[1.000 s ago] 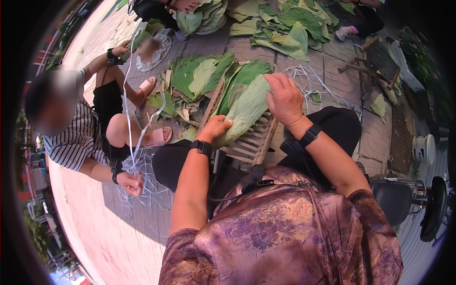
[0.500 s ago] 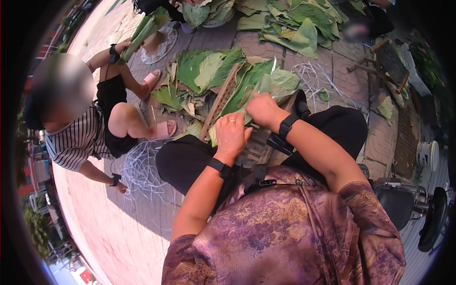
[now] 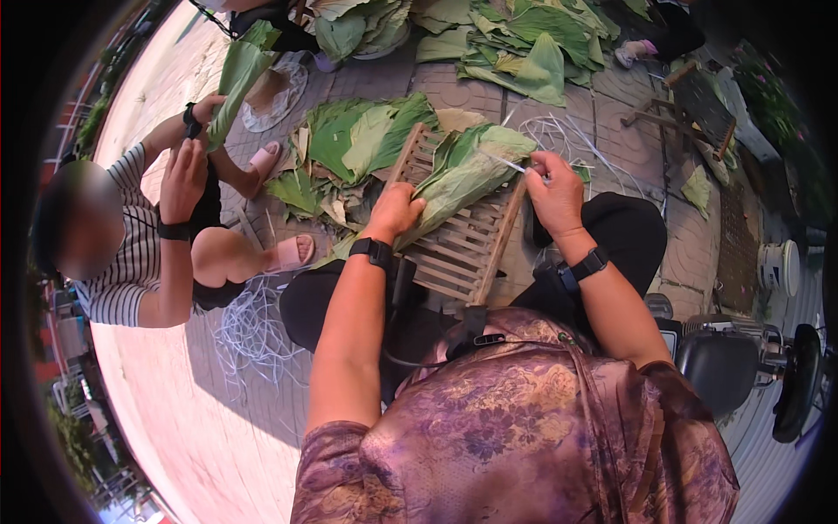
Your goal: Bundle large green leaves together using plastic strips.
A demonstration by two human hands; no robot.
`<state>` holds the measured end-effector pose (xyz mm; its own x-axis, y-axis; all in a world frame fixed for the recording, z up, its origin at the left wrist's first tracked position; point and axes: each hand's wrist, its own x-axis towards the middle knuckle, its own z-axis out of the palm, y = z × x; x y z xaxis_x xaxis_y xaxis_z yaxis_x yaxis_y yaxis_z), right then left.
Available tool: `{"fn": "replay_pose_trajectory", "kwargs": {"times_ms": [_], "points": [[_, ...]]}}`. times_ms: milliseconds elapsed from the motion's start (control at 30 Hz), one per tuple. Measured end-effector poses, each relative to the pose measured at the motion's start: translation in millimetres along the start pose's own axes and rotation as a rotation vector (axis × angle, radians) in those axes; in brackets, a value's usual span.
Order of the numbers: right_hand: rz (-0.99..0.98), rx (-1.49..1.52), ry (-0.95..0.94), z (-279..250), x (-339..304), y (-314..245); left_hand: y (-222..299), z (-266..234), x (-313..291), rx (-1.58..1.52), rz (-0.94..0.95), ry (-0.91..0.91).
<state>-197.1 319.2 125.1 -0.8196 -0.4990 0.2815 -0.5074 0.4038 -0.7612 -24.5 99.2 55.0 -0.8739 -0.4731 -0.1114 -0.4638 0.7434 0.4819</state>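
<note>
A folded bundle of large green leaves [image 3: 471,185] lies slantwise across a wooden slatted frame [image 3: 456,253] in front of my knees. My left hand [image 3: 394,214] is closed around the near left end of the bundle, with its thumb on the leaf. A white plastic strap [image 3: 499,160] crosses the bundle near its far right end. My right hand [image 3: 556,194] pinches this strap just beyond the leaf's edge, beside the frame's right rail. The underside of the bundle is hidden.
More leaves [image 3: 367,140] are heaped beyond the frame, with a larger pile [image 3: 532,52] farther back. White straps lie tangled on the paving at left [image 3: 253,332] and far right [image 3: 567,135]. At left a seated co-worker [image 3: 131,236] holds a rolled leaf [image 3: 237,79]. A black-seated stool [image 3: 720,371] stands at right.
My hands have moved apart: the right went outward with the strap, the left slid to the bundle's near end. The co-worker's lower hand rose from the tangled straps toward the rolled leaf.
</note>
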Motion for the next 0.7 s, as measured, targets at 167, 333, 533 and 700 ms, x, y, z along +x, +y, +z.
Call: {"fn": "replay_pose_trajectory", "kwargs": {"times_ms": [167, 333, 533, 700], "points": [[0.204, -0.051, -0.570, -85, 51, 31, 21, -20, 9, -0.116, -0.264, -0.297], [0.298, 0.731, 0.175, -173, 68, 9, 27, -18, 5, 0.002, -0.197, -0.285], [-0.212, 0.731, 0.905, -234, 53, -46, 77, -10, -6, 0.186, -0.248, -0.489], [-0.285, 0.607, 0.792, -187, 53, -69, 81, 28, -42, 0.394, 0.048, 0.088]]}}
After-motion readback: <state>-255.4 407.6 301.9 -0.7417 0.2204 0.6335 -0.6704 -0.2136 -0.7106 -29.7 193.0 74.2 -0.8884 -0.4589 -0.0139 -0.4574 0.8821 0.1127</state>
